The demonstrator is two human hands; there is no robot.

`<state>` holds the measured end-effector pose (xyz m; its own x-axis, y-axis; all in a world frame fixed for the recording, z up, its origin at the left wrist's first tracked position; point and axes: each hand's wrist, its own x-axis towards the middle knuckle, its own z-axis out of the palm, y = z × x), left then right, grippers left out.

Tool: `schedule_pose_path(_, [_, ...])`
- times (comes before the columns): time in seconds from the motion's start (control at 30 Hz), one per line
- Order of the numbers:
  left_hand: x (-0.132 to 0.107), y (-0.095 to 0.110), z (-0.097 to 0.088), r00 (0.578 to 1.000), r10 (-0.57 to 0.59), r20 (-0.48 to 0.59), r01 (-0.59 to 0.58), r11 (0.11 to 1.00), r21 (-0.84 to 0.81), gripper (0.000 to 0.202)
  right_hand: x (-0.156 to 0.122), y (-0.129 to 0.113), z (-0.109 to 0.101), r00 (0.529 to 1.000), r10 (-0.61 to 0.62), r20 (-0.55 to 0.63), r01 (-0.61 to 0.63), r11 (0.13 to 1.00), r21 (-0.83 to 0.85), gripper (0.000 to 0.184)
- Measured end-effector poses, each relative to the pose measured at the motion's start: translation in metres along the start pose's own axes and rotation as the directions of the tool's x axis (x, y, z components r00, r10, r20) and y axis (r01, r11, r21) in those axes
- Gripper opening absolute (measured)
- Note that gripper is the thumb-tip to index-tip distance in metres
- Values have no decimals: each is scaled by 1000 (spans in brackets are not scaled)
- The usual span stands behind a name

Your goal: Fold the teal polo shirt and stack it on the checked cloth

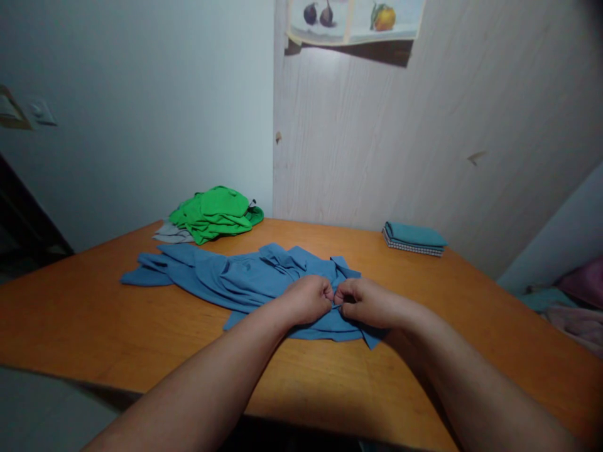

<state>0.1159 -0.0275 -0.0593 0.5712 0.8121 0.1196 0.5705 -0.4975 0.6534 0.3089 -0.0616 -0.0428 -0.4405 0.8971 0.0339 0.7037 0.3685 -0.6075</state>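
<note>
1. My left hand (311, 298) and right hand (370, 303), nearly touching, both pinch the blue cloth (240, 279).
2. It lies rumpled mid-table (320, 386), under my fingers.
3. Farther back: folded stack (414, 237) right, green clothes (217, 210) left.
4. Behind, fruit pictures (360, 30) hang.

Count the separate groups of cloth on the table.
3: the green heap with grey cloth at the back left; the blue garment near the middle; the folded stack at the back right. Further layers may be hidden.
</note>
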Motion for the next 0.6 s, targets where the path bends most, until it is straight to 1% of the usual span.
schedule_pose_path(0.07, [-1,0,0,1000,-5,2,5,1000,-25,7,1,0,0,999,-10,-41,11,1000,18,11])
schedule_pose_path(0.13, [-2,0,-3,1000,22,14,-21,996,-84,8,3,0,0,997,-23,-76,26,999,34,10])
schedule_pose_path(0.23, [-5,1,-9,998,47,29,-39,970,-239,7,4,-2,-2,992,-4,-126,17,995,100,8])
schedule_pose_path(0.33, [-9,5,-17,999,19,36,-3,920,-392,6,5,-4,-5,984,54,-167,-18,978,209,10])
schedule_pose_path(0.47, [-10,9,-21,998,-3,61,36,833,-553,8,4,-6,-9,986,101,-134,-43,924,381,17])
schedule_pose_path(0.6, [-9,10,-21,998,0,70,45,774,-632,11,3,-4,-10,984,154,-92,-95,882,461,22])
